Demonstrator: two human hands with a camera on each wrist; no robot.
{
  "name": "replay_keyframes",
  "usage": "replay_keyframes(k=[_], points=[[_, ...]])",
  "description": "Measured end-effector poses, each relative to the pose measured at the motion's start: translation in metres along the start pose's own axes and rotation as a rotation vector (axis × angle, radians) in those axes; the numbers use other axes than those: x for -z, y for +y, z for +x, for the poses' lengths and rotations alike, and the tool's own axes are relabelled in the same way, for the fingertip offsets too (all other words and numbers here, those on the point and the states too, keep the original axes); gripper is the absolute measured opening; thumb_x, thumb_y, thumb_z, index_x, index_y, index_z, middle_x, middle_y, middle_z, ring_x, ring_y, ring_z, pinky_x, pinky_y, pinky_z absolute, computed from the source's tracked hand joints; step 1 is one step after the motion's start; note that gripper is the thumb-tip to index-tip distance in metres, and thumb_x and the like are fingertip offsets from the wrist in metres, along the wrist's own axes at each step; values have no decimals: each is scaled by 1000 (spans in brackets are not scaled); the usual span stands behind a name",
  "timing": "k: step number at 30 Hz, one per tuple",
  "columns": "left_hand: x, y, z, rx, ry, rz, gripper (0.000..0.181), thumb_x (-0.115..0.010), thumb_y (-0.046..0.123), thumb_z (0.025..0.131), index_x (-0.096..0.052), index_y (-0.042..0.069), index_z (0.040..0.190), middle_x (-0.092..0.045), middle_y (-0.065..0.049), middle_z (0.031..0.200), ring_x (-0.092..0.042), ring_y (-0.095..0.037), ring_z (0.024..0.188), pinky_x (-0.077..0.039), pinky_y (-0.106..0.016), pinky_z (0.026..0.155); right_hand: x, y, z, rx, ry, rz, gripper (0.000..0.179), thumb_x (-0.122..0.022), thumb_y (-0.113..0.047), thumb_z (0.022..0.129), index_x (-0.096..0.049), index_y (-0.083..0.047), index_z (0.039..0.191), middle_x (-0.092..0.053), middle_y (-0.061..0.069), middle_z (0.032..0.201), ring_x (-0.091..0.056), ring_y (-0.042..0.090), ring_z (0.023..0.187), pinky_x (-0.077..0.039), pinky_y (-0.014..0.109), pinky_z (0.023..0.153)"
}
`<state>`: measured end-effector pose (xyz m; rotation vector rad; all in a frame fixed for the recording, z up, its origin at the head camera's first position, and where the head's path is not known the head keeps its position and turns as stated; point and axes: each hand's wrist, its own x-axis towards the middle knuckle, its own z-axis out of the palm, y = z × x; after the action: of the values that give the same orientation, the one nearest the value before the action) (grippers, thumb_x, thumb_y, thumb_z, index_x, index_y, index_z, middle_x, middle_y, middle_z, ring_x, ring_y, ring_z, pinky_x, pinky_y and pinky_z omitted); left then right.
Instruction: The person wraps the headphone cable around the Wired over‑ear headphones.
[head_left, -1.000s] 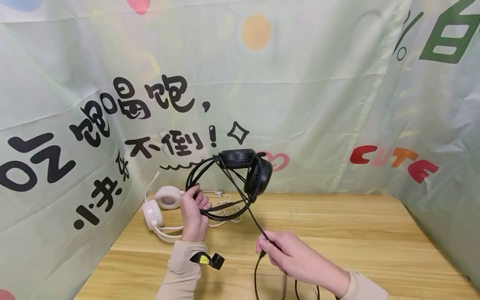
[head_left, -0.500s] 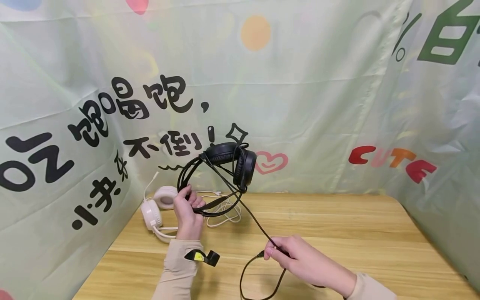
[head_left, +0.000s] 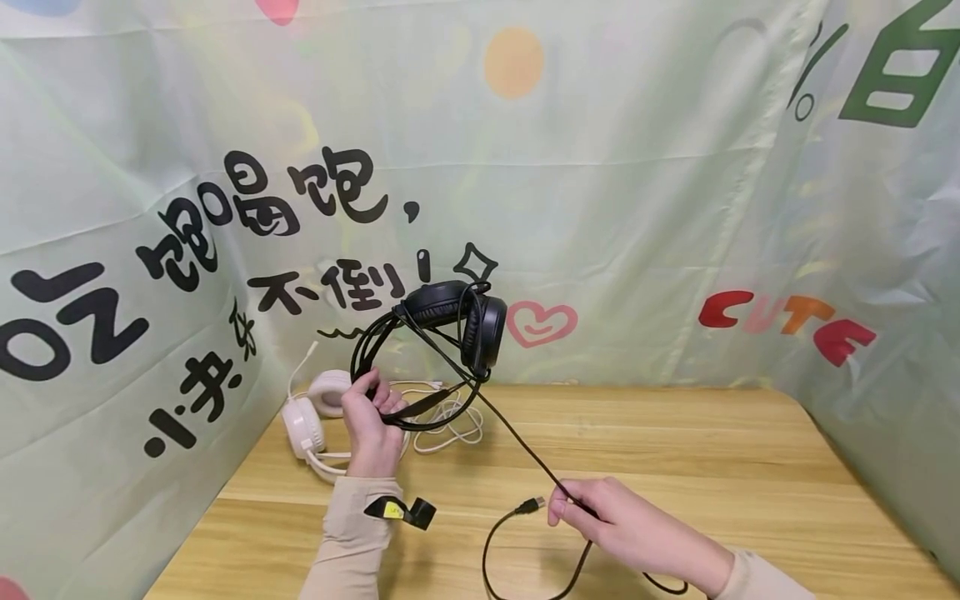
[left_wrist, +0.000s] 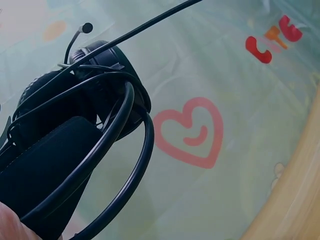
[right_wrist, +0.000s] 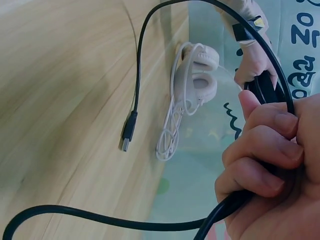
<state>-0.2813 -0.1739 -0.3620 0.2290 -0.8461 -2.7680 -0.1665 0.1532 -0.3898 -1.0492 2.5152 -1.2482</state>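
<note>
My left hand (head_left: pixel 373 425) grips the headband of a black headset (head_left: pixel 486 333), held up above the table's back left part. In the left wrist view the headset's ear cups (left_wrist: pixel 112 85) and a thin microphone boom (left_wrist: pixel 72 42) show, with cable strands crossing over them. A black cable (head_left: pixel 525 446) runs taut from the headset down to my right hand (head_left: pixel 615 517), whose fingers curl round it. Below that hand the cable loops, and its USB plug (head_left: pixel 530 505) hangs to the left of the fingers. The right wrist view shows the plug's metal end (right_wrist: pixel 125 145) over the wood.
A white headset (head_left: pixel 303 429) lies on the wooden table (head_left: pixel 675 450) at the back left, behind my left hand. Its white cable (head_left: pixel 457 429) is bunched beside it. Printed cloth (head_left: pixel 615 250) walls in the table at the back and sides.
My left hand and the black headset have shifted left and slightly up. My right hand has moved right and slightly down along with the cable, drawing it out, and the USB plug now shows clear of the fingers.
</note>
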Motion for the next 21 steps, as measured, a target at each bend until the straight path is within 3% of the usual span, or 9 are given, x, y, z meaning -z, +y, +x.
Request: replay_keyframes(k=[11, 21], points=[[1, 4, 0, 31, 6, -59, 46, -44, 11, 108, -38, 16, 63, -28, 6, 51, -16, -9, 50, -16, -21, 50, 5, 10, -8, -25, -26, 12, 22, -49, -29, 115, -67, -25, 103, -37, -18, 67, -32, -6, 56, -34, 15, 53], [-1, 6, -1, 52, 14, -75, 42, -46, 12, 108, -41, 17, 67, -29, 6, 51, -17, -8, 50, -20, -20, 47, 10, 21, -13, -45, -19, 2, 22, -50, -26, 115, -68, -24, 103, -38, -18, 68, -33, -6, 56, -35, 14, 53]])
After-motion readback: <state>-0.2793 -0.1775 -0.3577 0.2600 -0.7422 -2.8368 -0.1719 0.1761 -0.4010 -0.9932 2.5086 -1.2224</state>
